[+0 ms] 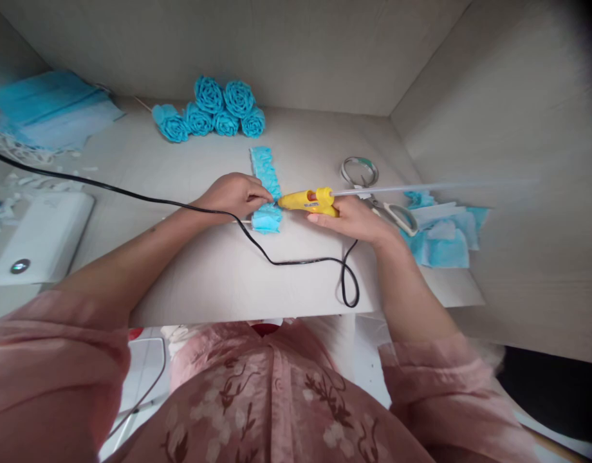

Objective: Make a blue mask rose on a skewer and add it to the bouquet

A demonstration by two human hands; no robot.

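Gripping glue gun (309, 200), right hand (354, 220) closed

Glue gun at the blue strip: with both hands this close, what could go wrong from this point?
1. The left hand pinches the blue strip right at the nozzle of the yellow glue gun, so its fingertips could well get burned.
2. The black cord crosses the table under the left forearm and loops at the edge; a snag might jerk the gun held in the right hand.
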